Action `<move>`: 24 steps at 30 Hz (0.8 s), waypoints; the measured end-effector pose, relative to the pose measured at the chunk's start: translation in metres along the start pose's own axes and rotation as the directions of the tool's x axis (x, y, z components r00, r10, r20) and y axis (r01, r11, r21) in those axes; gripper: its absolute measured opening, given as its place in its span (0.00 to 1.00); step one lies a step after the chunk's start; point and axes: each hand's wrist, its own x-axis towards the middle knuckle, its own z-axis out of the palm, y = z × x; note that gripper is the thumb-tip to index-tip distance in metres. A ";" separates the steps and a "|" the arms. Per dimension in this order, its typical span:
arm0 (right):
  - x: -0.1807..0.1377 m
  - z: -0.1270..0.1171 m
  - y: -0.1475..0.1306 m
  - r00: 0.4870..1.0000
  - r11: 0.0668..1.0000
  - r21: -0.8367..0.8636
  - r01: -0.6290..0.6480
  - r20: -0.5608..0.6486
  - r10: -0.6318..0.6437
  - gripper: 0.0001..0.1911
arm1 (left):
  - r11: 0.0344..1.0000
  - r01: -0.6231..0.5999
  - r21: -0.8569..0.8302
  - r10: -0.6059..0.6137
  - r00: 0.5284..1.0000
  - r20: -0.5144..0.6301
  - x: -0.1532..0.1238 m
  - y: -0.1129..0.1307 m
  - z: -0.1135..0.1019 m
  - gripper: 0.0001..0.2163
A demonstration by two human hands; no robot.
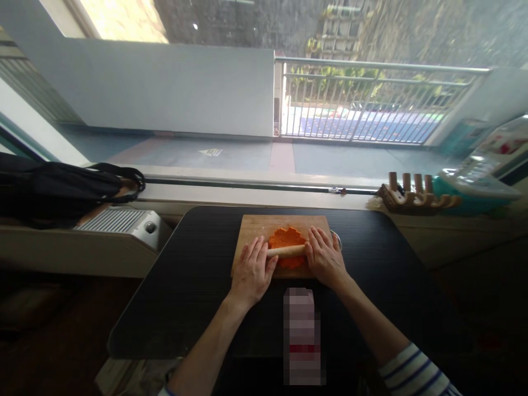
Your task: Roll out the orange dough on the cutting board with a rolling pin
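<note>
Left grip (252, 270) and right grip (325, 256) press from above on the 2 ends of my rolling pin (287, 251), fingers stretched forward and laid over the wood rather than curled around it. The pin's long axis runs left to right across me, nearly in line with the near edge of the cutting board (249, 225), its right end tipped slightly farther away. Under its middle lies a flat, ragged-edged sheet of orange dough (289, 236), showing on the far side of the pin and on the near side too. My hands hide both pin ends, so I cannot tell where they stop.

The board rests on the black table (198, 264). A metal ring (339, 240) shows just beside its right edge, partly behind my right fingers. Nearer me is a pale, pixelated strip (303, 330) that I cannot make out. Beyond the table runs the windowsill (198, 193), with a wooden rack (412, 195) and a teal tub (474, 192) toward the right, and a black bag (53, 184) toward the left, well apart from my hands. The bare stretch of pin and the dough lie between my 2 hands.
</note>
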 end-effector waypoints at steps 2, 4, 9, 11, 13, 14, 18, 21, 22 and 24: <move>-0.005 -0.001 -0.001 1.000 1.000 0.007 0.002 -0.016 -0.001 0.26 | 1.000 -0.010 -0.004 0.010 1.000 -0.001 -0.003 0.001 -0.001 0.23; -0.010 -0.003 -0.001 1.000 1.000 0.023 0.004 -0.012 -0.004 0.26 | 1.000 -0.012 -0.013 0.012 1.000 0.000 -0.005 0.002 -0.003 0.23; -0.022 -0.006 -0.001 1.000 0.999 0.053 0.007 0.000 -0.007 0.25 | 0.999 -0.026 -0.035 0.026 1.000 -0.009 -0.013 0.004 -0.008 0.22; -0.027 -0.006 -0.001 1.000 0.998 0.056 0.015 -0.005 -0.015 0.25 | 0.998 -0.044 -0.041 0.043 0.999 -0.019 -0.016 0.004 -0.008 0.22; -0.031 -0.006 0.001 1.000 0.998 0.059 0.027 -0.012 -0.026 0.25 | 0.997 -0.066 -0.050 0.065 0.997 -0.030 -0.017 0.002 -0.008 0.21; -0.033 -0.005 0.002 0.999 0.998 0.061 0.032 -0.016 -0.032 0.25 | 0.995 -0.076 -0.058 0.074 0.997 -0.037 -0.017 0.000 -0.008 0.20; -0.034 -0.005 0.008 0.996 0.991 0.099 0.089 -0.038 -0.086 0.25 | 0.990 -0.093 -0.105 0.087 0.995 -0.057 -0.015 -0.007 -0.008 0.16; -0.032 -0.006 0.016 0.990 0.979 0.147 0.141 -0.039 -0.137 0.25 | 0.987 -0.100 -0.127 0.093 0.994 -0.059 -0.012 -0.010 -0.010 0.13; -0.031 -0.006 0.019 0.989 0.975 0.165 0.147 -0.042 -0.142 0.24 | 0.985 -0.108 -0.131 0.101 0.993 -0.061 -0.011 -0.010 -0.011 0.12; -0.027 -0.005 0.024 0.987 0.967 0.203 0.157 -0.057 -0.148 0.23 | 0.983 -0.124 -0.137 0.115 0.991 -0.071 -0.009 -0.010 -0.014 0.11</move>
